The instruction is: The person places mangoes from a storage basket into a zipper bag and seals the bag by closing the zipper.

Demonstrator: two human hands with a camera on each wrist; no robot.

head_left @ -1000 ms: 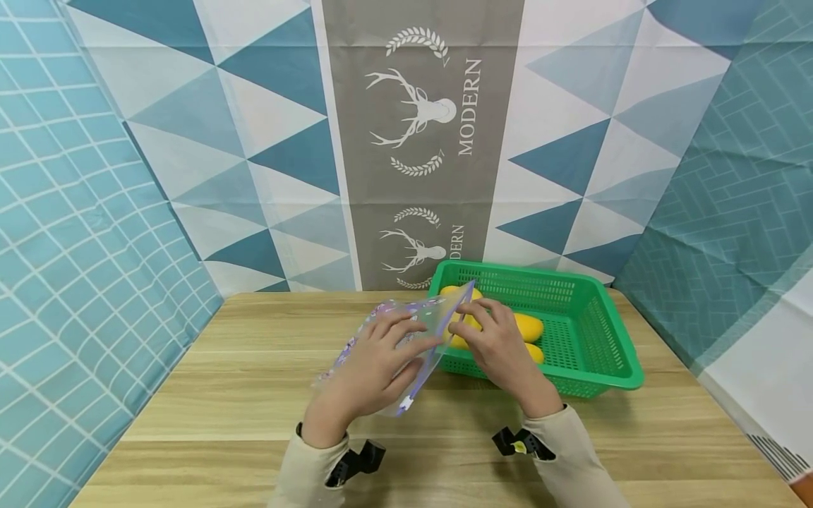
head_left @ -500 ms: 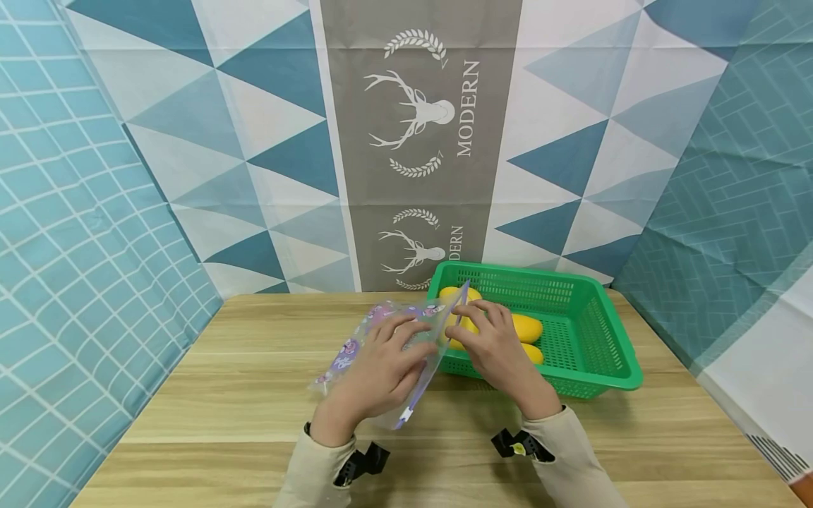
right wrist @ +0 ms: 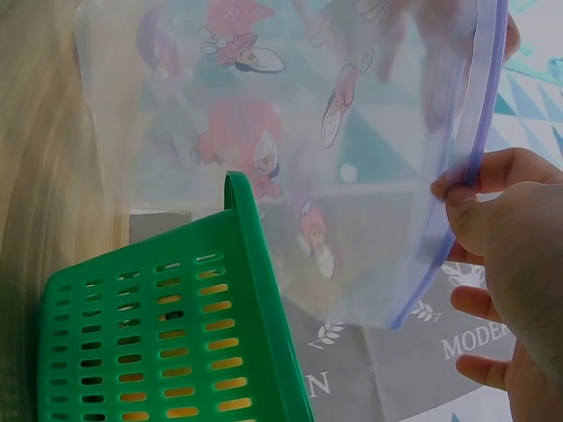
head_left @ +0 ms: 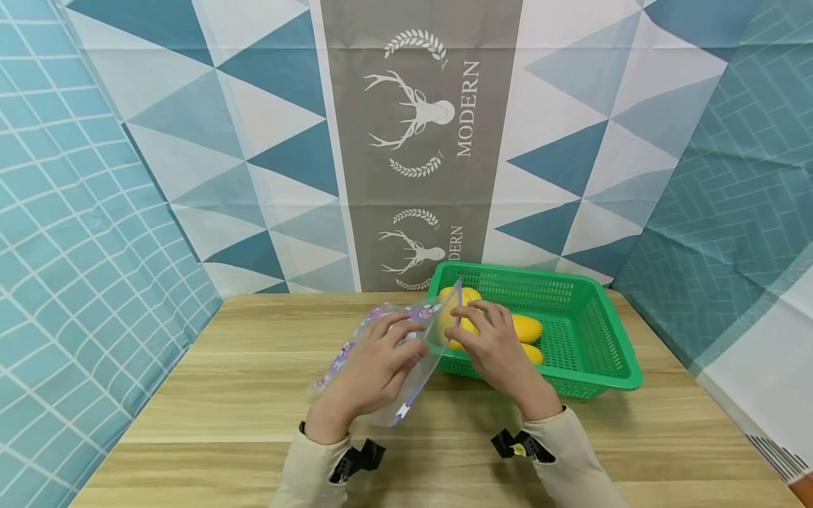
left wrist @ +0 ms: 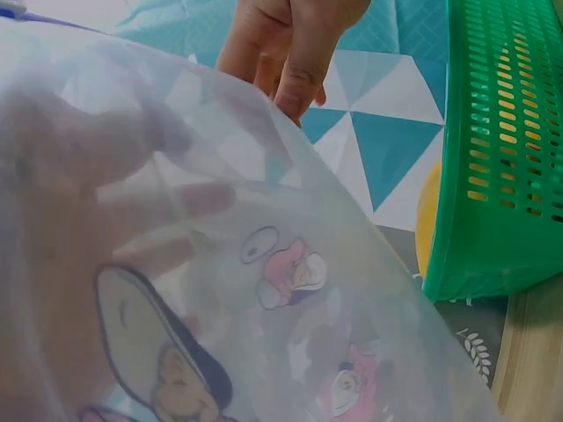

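A clear zip bag [head_left: 346, 353] with purple and pink cartoon prints slants between the two hands, its purple zip edge facing right and a white slider [head_left: 403, 410] at the near end. My left hand [head_left: 375, 367] lies over the near part of the bag and grips it by the mouth; in the left wrist view its fingers show only blurred through the plastic. With thumb and forefinger, my right hand [right wrist: 519, 237] pinches the zip edge. Behind the bag, yellow mangoes [head_left: 526, 329] lie in a green basket [head_left: 622, 353], some partly hidden by the bag and right hand.
The basket stands at the back right of the wooden table [head_left: 254, 395], its perforated wall [left wrist: 493, 246] close beside the bag. A patterned cloth backdrop [head_left: 419, 169] rises behind the table, with blue tiled sheets at both sides.
The far end of the bag's zip edge has shifted slightly left, and the bag's near corner dipped and rose a little. Both hands keep their hold; the basket stays put.
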